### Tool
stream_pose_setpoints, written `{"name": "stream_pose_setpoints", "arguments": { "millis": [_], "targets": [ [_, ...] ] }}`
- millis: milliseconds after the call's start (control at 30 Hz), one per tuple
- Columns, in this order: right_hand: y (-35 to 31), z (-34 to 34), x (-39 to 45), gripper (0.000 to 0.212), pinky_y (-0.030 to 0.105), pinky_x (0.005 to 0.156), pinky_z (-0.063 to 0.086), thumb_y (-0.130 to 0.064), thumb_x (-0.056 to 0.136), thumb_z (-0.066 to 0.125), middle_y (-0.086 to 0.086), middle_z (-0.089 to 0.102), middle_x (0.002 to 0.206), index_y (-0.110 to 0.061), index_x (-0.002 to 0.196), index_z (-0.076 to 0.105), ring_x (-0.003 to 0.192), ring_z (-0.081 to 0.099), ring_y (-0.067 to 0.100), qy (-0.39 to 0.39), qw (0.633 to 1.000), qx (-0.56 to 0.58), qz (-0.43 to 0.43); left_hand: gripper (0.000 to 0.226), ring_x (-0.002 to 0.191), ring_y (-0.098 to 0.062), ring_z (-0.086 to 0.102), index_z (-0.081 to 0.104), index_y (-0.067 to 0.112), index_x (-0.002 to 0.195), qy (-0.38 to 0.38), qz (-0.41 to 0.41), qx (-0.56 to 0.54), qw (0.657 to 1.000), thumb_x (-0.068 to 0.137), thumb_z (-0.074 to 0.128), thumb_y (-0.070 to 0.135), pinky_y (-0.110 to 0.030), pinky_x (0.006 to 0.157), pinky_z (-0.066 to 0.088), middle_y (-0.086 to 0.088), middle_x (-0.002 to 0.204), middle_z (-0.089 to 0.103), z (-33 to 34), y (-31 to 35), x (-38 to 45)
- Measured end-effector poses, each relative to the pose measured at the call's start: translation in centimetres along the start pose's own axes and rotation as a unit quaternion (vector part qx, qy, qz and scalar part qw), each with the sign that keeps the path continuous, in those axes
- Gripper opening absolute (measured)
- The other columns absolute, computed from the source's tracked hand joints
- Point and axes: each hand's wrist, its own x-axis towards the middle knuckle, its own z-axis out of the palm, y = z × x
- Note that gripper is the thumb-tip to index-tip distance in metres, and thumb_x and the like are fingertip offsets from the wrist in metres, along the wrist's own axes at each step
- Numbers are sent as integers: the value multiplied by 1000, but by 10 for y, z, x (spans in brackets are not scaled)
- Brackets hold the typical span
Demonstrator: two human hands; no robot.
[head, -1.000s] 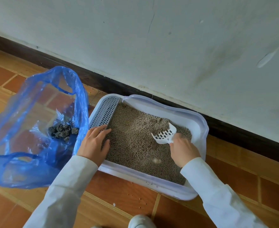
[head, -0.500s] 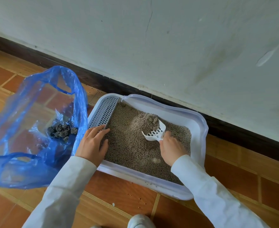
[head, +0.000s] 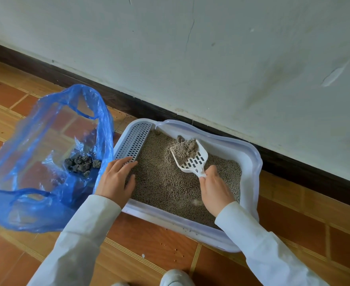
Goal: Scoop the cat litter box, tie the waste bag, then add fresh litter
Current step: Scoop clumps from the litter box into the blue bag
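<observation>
Two hands are at work over one litter box [head: 250,159], which sits on the tiled floor [head: 153,242] against the dark skirting board [head: 293,168] and the wall [head: 211,58].

Right hand [head: 214,189]: fingers curled tight around the handle of the white slotted scoop [head: 192,159]. The scoop head points away from the hand, toward the wall, and is raised above the litter [head: 163,182]. It carries a heap of granules with a darker clump [head: 187,148] at its far end. The thumb lies along the handle side; how the other fingers wrap underneath cannot be told.

Left hand [head: 114,180]: fingers straight and slightly spread, palm down. The fingertips rest on the near end of the grated step [head: 134,141] at the box's left end, and the thumb lies at the litter's edge. It holds nothing.

Waste bag [head: 46,162]: blue, translucent, standing open just beside the left hand on its outer side, the bag's wall touching or almost touching the back of the hand; which, cannot be told. Several dark clumps [head: 81,165] lie in the bottom of the bag.

Litter fills the box beneath and between both hands. A few stray granules [head: 176,249] lie on the floor on the near side of the box, between the two white sleeves [head: 262,246].
</observation>
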Motion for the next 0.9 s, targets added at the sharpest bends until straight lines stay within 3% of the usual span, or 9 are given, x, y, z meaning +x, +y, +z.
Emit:
{"name": "stream_pose_setpoints", "arguments": {
  "millis": [233,633,800,900],
  "targets": [
    [4,-16,-19,10,23,45,26,-25,101,33,-5,43,66,-16,95,31,53,42,12,7,997,68,-28,38,112,-38,54,64,7,116,9,0,13,1000,84,47,18,-51,93,46,-14,119,62,-2,3,-1],
    [-2,-19,-34,10,34,52,31,-24,100,37,-5,43,66,-17,93,33,56,43,12,21,994,109,-23,38,111,-36,55,65,7,115,15,3,9,1000,83,48,18,-49,93,46,-13,119,62,-5,5,-3],
    [-6,-19,-35,10,24,47,29,-24,100,37,-6,43,67,-18,93,32,54,42,9,23,995,95,-26,37,109,-36,55,65,7,114,25,16,13,999,85,46,19,-48,92,46,-13,118,63,-8,2,-5],
    [-13,-20,-37,10,22,43,25,-23,100,37,-6,42,66,-17,93,32,52,41,10,30,995,83,-48,31,108,-38,56,66,6,113,41,11,15,999,83,62,5,-51,92,47,-15,117,63,-9,-2,-7]
  ]
}}
